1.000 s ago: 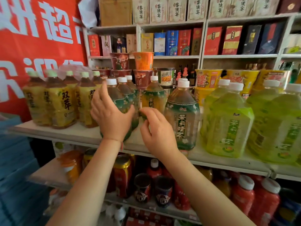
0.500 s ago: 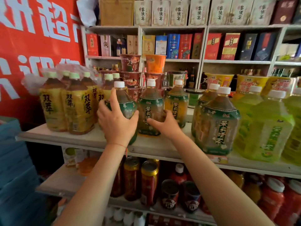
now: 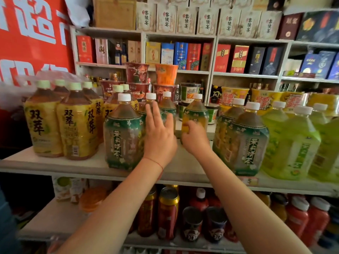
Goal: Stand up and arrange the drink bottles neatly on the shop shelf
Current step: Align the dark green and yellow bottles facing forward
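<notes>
On the white shop shelf [image 3: 55,163] stand rows of tea bottles, all upright. A dark green-label bottle [image 3: 123,133] stands at the front. My left hand [image 3: 159,138] is beside it, fingers straight, reaching toward the green-label bottles [image 3: 167,105] behind; it holds nothing. My right hand [image 3: 194,137] grips the lower part of another green-label bottle [image 3: 195,112] further back. To the right stand two more green-label bottles [image 3: 247,140] and light green bottles [image 3: 291,143]. Yellow-label bottles [image 3: 73,123] fill the left.
Instant noodle cups [image 3: 166,74] are stacked behind the bottles. Boxed goods [image 3: 187,54] fill the back wall shelves. Cans and red bottles [image 3: 168,213] sit on the lower shelf. A red banner [image 3: 31,33] hangs at the left.
My left hand has let go of the front green-label bottle and moved right with fingers straight. My right hand has reached further back and taken hold of a rear bottle.
</notes>
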The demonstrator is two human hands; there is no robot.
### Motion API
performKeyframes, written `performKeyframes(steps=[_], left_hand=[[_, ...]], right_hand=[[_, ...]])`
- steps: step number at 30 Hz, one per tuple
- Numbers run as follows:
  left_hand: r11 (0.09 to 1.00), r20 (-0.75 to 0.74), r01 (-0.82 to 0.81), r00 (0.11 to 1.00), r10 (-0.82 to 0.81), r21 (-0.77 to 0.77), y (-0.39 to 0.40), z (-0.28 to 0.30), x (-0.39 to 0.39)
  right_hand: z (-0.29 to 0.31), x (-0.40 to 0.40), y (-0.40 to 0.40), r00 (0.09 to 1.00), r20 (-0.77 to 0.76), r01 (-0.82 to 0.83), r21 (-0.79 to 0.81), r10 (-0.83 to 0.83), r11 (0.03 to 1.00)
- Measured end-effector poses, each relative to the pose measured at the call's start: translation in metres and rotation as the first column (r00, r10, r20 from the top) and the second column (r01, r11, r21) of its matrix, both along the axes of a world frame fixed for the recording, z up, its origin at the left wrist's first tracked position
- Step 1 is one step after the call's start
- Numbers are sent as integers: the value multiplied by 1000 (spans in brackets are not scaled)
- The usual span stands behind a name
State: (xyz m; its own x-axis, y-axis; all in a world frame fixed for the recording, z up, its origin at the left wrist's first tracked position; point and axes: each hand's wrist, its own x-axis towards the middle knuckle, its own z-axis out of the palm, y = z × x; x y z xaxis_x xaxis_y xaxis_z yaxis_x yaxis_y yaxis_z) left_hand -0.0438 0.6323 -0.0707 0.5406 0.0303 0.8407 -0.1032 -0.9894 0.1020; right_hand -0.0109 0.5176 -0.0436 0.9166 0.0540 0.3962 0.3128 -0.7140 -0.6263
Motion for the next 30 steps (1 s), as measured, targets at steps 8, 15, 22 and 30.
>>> performKeyframes(steps=[8, 15, 22, 30], left_hand=[[975, -50, -213, 975, 217, 65, -13, 7, 34], [943, -78, -285, 950, 301, 173, -7, 6, 39], [922, -33, -309, 945, 325, 234, -2, 3, 41], [970, 96, -213, 970, 225, -116, -5, 30, 37]], right_hand=[[18, 53, 0, 953, 101, 301, -184, -287, 936], [10, 81, 10, 908, 158, 420, -304, -389, 855], [10, 73, 5, 933, 154, 356, -272, -325, 894], [4, 29, -9, 958, 209, 254, -280, -199, 926]])
